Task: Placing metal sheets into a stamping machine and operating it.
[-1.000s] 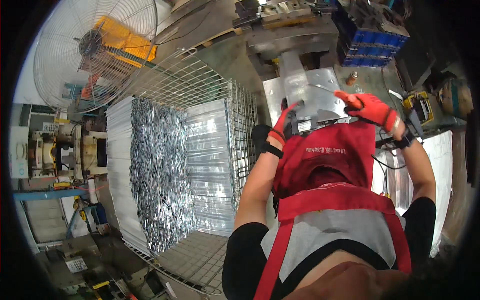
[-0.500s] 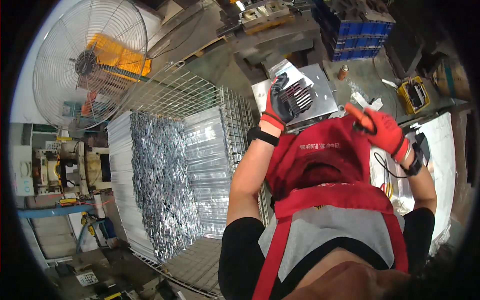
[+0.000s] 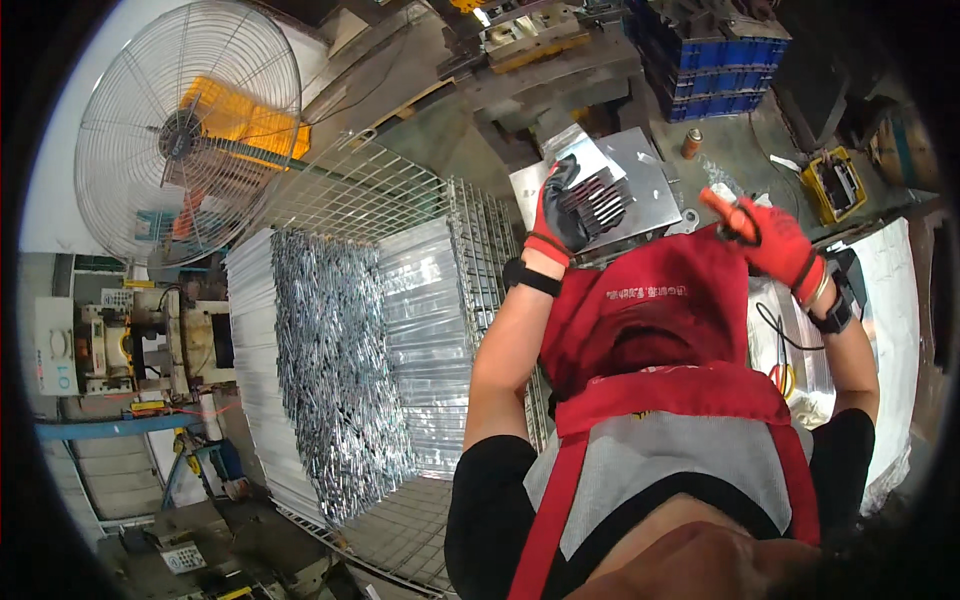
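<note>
Head camera, one view: wide fisheye, the left of a pair worn on the head. Aspect: we look downward from above the chest, upright and unmirrored. Near range: we have the grey shirt (image 3: 650, 470) and red apron (image 3: 640, 335) closest, filling the lower middle. Middle range: left hand (image 3: 562, 210) and right hand (image 3: 777, 245), above centre. Farther: round fan (image 3: 183, 135), upper left. Margin: we note a dark curved rim and straight edges bowing toward it.
</note>
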### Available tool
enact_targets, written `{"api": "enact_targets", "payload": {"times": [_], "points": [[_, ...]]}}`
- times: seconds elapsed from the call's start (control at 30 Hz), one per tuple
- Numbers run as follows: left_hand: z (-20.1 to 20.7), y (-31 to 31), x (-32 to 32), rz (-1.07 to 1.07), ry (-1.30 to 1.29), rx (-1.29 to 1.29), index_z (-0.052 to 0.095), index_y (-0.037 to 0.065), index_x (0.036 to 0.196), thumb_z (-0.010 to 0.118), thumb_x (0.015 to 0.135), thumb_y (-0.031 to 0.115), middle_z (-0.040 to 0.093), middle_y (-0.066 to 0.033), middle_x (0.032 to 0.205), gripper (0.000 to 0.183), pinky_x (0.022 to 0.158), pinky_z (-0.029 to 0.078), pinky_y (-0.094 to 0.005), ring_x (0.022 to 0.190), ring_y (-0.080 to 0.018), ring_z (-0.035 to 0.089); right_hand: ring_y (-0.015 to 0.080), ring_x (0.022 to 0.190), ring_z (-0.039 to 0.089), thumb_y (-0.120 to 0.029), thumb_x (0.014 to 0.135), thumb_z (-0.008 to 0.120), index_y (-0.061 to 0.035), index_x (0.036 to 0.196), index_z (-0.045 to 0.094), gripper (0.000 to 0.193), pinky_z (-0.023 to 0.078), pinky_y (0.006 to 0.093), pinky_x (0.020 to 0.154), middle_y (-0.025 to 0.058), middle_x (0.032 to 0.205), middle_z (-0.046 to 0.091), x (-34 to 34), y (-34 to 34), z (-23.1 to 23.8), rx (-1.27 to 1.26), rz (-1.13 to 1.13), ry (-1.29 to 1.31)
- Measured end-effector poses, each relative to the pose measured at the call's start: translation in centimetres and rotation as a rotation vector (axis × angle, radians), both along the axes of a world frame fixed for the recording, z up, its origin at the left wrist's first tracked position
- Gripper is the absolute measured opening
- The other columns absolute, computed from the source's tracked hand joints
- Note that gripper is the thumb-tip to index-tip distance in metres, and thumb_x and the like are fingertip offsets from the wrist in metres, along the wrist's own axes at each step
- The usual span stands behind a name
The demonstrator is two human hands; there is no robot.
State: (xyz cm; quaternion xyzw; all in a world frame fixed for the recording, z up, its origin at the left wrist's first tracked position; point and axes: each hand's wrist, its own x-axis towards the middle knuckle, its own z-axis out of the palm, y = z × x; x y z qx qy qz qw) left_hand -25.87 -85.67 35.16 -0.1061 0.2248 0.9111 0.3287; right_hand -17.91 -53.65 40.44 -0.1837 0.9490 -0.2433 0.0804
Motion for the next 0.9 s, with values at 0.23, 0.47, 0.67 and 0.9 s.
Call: {"api": "enact_targets", "payload": {"times": [0.23,0.47,0.67,0.9], "points": [[-2.3,-4.5,3.6,0.107,-0.031,0.089,0.053,0.007,0.121,0.051,0.087,0.051,0.059,-0.0172,0.115,0.055,0.092,0.045,-0.055,0.106,-0.0395,0.057,0.0393,0.086,0.058,-0.024,0.077,0.065,-0.0102,0.111,0.056,0.037,0.045,0.047,0.07,0.0181,0.089,0.062,-3.4,-1.1,-3.2,-0.236,-0.12,0.015],[-2.5,-6.8,9.1,0.3,-0.022,0.401,0.048,0.012,0.132,0.045,0.089,0.055,0.049,-0.0145,0.134,0.061,0.098,0.037,-0.0603,0.119,-0.0341,0.05,0.0347,0.086,0.061,-0.035,0.077,0.063,-0.0259,0.121,0.058,0.045,0.048,0.0436,0.071,0.017,0.089,0.064,-1.2,-0.7,-11.0,0.086,-0.001,-0.224],[-2.6,-8.0,10.7,0.276,-0.041,0.345,0.047,0.012,0.133,0.045,0.087,0.057,0.05,-0.0164,0.132,0.064,0.098,0.034,-0.0645,0.117,-0.0409,0.049,0.0369,0.09,0.061,-0.035,0.077,0.065,-0.0119,0.115,0.054,0.046,0.048,0.045,0.076,0.017,0.1,0.064,-2.0,-3.5,-10.0,0.03,-0.025,-0.231],[-4.7,-8.1,8.7,0.214,0.052,0.32,0.047,0.01,0.132,0.049,0.088,0.05,0.053,-0.0158,0.127,0.06,0.099,0.037,-0.0562,0.115,-0.0338,0.053,0.0361,0.088,0.061,-0.034,0.083,0.06,-0.0325,0.133,0.043,0.053,0.047,0.0456,0.075,0.0168,0.094,0.062,-7.7,-7.9,-15.8,0.062,0.122,-0.102]]}}
